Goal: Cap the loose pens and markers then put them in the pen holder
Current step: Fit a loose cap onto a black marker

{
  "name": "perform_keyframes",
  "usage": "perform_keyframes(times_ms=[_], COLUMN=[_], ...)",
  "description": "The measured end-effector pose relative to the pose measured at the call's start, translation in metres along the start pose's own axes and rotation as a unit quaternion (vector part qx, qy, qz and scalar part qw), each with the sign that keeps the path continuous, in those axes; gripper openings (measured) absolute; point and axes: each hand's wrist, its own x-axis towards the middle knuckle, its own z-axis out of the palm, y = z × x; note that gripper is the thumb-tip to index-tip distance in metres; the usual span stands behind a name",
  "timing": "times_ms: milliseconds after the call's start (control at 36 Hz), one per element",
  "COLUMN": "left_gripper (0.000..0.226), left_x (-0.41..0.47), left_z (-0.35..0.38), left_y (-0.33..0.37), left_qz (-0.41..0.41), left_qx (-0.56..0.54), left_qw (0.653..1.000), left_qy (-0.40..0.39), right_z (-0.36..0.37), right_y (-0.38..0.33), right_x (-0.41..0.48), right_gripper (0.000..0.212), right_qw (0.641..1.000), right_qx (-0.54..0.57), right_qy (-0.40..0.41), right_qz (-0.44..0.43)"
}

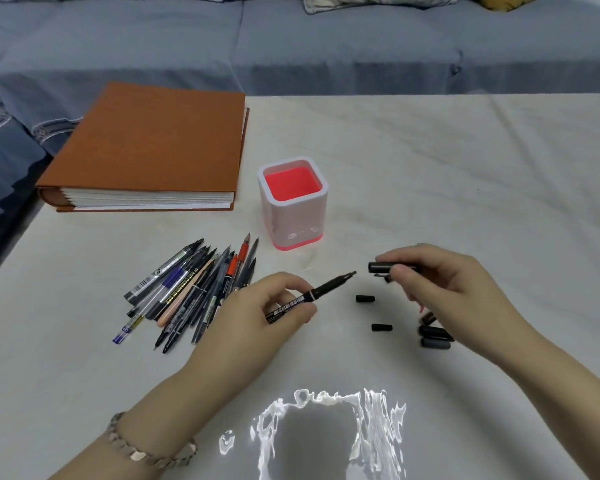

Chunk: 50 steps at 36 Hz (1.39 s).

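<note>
My left hand (271, 306) grips an uncapped black marker (321, 292), its tip pointing right and slightly up. My right hand (440, 282) pinches a black cap (383, 267) a short gap to the right of that tip, open end facing it. A pile of several uncapped pens and markers (191, 292) lies left of my left hand. Several loose black caps lie on the table: one (365, 298) below the marker tip, another (381, 328) nearer me, more (435, 337) partly under my right wrist. The white pen holder (293, 216) with a red inside stands behind, nothing visible in it.
A thick orange binder (153, 147) lies at the back left of the white marble table (465, 168). A blue-grey sofa (291, 46) runs behind the table. A bright glare patch (326, 434) sits on the near edge. My left wrist wears a metal bracelet (142, 452).
</note>
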Motion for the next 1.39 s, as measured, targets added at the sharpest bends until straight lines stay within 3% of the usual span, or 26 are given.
perform_keyframes(times_ms=[361,472,556,722,778,917,1000,1111,1306,1389], left_gripper=[0.019,0.011,0.036,0.032,0.031,0.031,0.007,0.025,0.018,0.01], left_x=[-0.007,-0.005,-0.005,-0.006,-0.006,0.0,0.008,0.012,0.022,0.021], left_z=[-0.005,-0.003,0.001,0.005,0.006,0.002,0.001,0.006,-0.001,0.013], left_y=[0.008,0.008,0.006,0.004,0.003,0.006,0.007,-0.002,-0.022,-0.02], left_qz=[0.063,0.094,0.145,0.2,0.195,0.148,0.043,-0.042,-0.03,-0.032], left_qx=[0.08,0.113,0.138,0.127,0.12,0.179,0.104,0.028,0.034,0.004], left_qw=[0.995,0.989,0.98,0.971,0.973,0.972,0.987,0.975,0.998,0.999], left_qy=[-0.009,-0.006,0.007,0.013,0.007,-0.038,-0.117,-0.217,-0.054,-0.031], right_z=[0.001,0.004,0.006,0.006,0.008,0.011,0.012,0.007,-0.025,-0.016], right_y=[-0.007,-0.014,-0.017,-0.018,-0.014,0.003,0.015,0.031,0.068,0.074], right_x=[-0.008,-0.011,-0.013,-0.014,-0.014,-0.015,-0.02,-0.031,-0.021,-0.015], right_gripper=[0.026,0.025,0.024,0.016,0.012,0.027,0.025,0.024,0.017,0.018], right_qw=[0.994,0.996,0.997,0.994,0.991,0.986,0.98,0.961,0.933,0.94], right_qx=[-0.097,-0.059,-0.003,-0.036,-0.053,-0.099,-0.121,-0.177,-0.342,-0.332], right_qy=[-0.04,-0.065,-0.074,-0.062,-0.056,-0.036,-0.035,-0.05,0.02,0.024], right_qz=[-0.035,-0.019,-0.007,-0.084,-0.111,-0.129,-0.153,-0.204,-0.115,-0.078])
